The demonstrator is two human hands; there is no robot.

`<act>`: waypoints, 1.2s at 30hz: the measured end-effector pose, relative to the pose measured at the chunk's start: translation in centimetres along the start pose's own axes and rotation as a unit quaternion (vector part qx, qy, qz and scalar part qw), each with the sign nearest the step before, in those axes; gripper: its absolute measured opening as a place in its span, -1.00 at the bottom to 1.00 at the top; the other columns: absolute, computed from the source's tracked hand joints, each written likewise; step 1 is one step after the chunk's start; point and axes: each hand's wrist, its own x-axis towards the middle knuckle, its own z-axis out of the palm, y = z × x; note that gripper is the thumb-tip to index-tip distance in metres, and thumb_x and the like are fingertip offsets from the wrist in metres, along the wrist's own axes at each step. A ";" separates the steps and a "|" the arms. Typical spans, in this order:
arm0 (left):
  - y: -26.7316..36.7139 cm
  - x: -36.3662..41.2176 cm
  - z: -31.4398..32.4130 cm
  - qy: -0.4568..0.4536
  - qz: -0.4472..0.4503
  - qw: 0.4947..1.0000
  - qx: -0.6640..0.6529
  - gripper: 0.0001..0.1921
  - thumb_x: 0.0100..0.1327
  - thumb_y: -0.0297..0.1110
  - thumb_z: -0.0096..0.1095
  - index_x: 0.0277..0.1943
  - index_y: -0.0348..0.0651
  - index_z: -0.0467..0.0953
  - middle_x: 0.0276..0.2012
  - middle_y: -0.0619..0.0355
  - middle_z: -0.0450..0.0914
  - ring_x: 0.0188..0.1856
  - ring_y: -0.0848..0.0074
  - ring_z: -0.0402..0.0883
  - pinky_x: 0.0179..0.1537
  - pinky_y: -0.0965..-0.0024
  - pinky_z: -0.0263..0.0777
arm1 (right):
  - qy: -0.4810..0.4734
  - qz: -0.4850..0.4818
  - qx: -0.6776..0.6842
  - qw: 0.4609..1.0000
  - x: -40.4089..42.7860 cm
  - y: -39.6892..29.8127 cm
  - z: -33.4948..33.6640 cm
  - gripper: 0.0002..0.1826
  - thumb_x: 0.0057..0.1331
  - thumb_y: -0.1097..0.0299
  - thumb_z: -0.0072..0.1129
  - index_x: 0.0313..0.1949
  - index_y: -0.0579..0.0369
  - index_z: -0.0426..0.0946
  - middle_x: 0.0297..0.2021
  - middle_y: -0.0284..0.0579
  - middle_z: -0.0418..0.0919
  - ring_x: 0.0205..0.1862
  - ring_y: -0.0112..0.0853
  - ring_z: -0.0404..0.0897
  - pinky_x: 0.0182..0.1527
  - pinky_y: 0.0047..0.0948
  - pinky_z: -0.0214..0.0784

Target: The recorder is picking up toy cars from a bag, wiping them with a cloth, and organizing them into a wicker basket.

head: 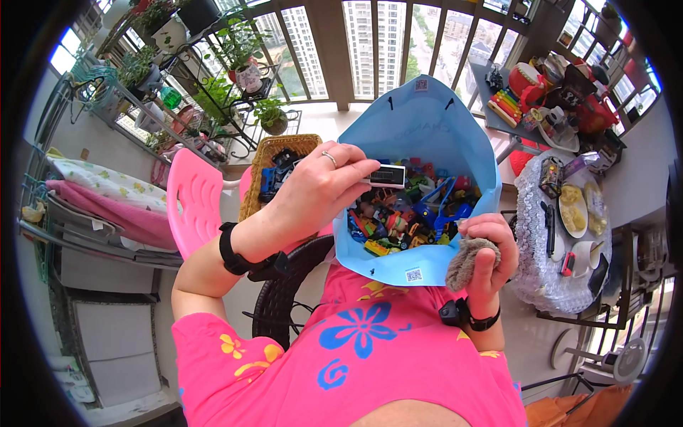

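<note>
In front of me a light blue bag [416, 128] stands wide open, filled with mixed small toys [397, 224]. My left hand [325, 184] is above its left side and pinches a small white and black rectangular piece [388, 176] between thumb and fingers. What that piece is cannot be made out. At the bag's near right rim, my right hand [493, 251] holds a crumpled grey-brown cloth [471, 264]. Its fingers are against the bag's edge. Among the toys lies a blue plastic toy part [442, 219].
A wicker basket [291, 141] of toy vehicles sits left of the bag, by a pink chair [195, 203]. To the right, a lace-covered table [533, 267] bears plates and a mug [586, 255]. Behind it, a grey table [483, 80] carries toys. Plant stands [256, 91] line the window.
</note>
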 end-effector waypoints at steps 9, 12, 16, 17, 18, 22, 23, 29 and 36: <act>-2.3 -2.6 -5.5 0.155 -0.185 0.970 0.003 -0.63 0.04 -0.47 0.37 -0.04 -0.29 0.56 -0.24 0.05 0.57 -0.30 0.39 0.59 -0.26 0.41 0.47 | 0.021 0.025 -0.012 0.999 -0.8 -0.1 0.1 -0.47 0.40 -0.07 -0.05 -0.30 0.28 0.45 -0.39 0.05 0.53 -0.32 -0.25 0.52 -0.22 -0.32 0.40; -5.9 -6.1 -6.9 0.189 -0.301 0.935 0.003 -0.65 0.04 -0.39 0.37 -0.09 -0.31 0.57 -0.28 0.09 0.56 -0.36 0.47 0.58 -0.31 0.47 0.46 | 0.023 0.023 -0.012 0.999 -0.9 -0.2 0.3 -0.47 0.40 -0.08 -0.06 -0.30 0.27 0.44 -0.39 0.04 0.53 -0.32 -0.26 0.50 -0.22 -0.33 0.38; -10.2 -12.0 -5.4 0.033 -0.417 0.902 0.104 -0.69 0.07 -0.37 0.38 -0.08 -0.19 0.58 -0.29 0.16 0.57 -0.32 0.53 0.58 -0.27 0.50 0.46 | 0.018 0.022 -0.027 0.999 -0.8 -0.3 0.9 -0.48 0.42 -0.07 -0.08 -0.30 0.26 0.43 -0.39 0.02 0.52 -0.32 -0.27 0.49 -0.22 -0.34 0.37; -11.8 -14.5 -4.0 0.063 -0.378 0.919 0.094 -0.74 -0.01 -0.38 0.33 -0.19 -0.11 0.62 -0.34 0.11 0.58 -0.33 0.31 0.57 -0.25 0.31 0.47 | 0.007 0.023 -0.031 0.999 -0.7 -0.3 0.8 -0.48 0.42 -0.07 -0.09 -0.28 0.26 0.43 -0.38 0.02 0.52 -0.32 -0.28 0.49 -0.22 -0.35 0.37; -12.9 -16.1 -2.9 0.007 -0.358 0.923 0.137 -0.76 -0.01 -0.39 0.32 -0.20 -0.11 0.62 -0.35 0.11 0.59 -0.29 0.30 0.57 -0.22 0.30 0.47 | 0.007 0.024 -0.033 0.999 -0.7 -0.3 0.8 -0.48 0.42 -0.07 -0.09 -0.28 0.25 0.43 -0.37 0.02 0.52 -0.32 -0.29 0.49 -0.21 -0.35 0.38; -15.4 -20.7 1.0 -0.165 -0.333 0.903 0.216 -0.80 -0.06 -0.43 0.29 -0.29 -0.10 0.62 -0.31 0.11 0.62 -0.13 0.23 0.54 -0.08 0.24 0.44 | 0.001 0.027 -0.045 0.999 -0.4 -0.5 1.1 -0.48 0.43 -0.07 -0.10 -0.27 0.25 0.42 -0.36 0.01 0.51 -0.31 -0.29 0.48 -0.22 -0.36 0.37; -15.6 -21.2 1.8 -0.197 -0.339 0.895 0.214 -0.81 -0.09 -0.44 0.30 -0.32 -0.10 0.62 -0.28 0.10 0.63 -0.10 0.21 0.53 -0.05 0.22 0.42 | 0.001 0.028 -0.051 0.998 -0.5 -0.5 1.1 -0.48 0.43 -0.07 -0.11 -0.27 0.25 0.42 -0.35 0.01 0.50 -0.31 -0.29 0.48 -0.22 -0.36 0.37; -16.0 -22.8 4.4 -0.323 -0.269 0.859 0.293 -0.89 0.00 -0.44 0.21 -0.37 -0.14 0.61 -0.30 0.14 0.62 -0.09 0.27 0.56 -0.14 0.26 0.51 | 0.002 0.029 -0.072 0.997 -0.7 -0.5 1.3 -0.47 0.43 -0.09 -0.11 -0.27 0.25 0.41 -0.36 0.00 0.49 -0.30 -0.29 0.47 -0.21 -0.36 0.37; -16.6 -22.7 5.8 -0.322 -0.222 0.868 0.305 -0.78 -0.01 -0.49 0.20 -0.24 -0.14 0.53 -0.23 0.05 0.53 -0.10 0.22 0.54 -0.17 0.23 0.51 | 0.002 0.030 -0.037 0.999 -0.7 0.0 0.7 -0.48 0.40 -0.06 -0.05 -0.29 0.28 0.45 -0.38 0.03 0.53 -0.29 -0.24 0.51 -0.19 -0.31 0.39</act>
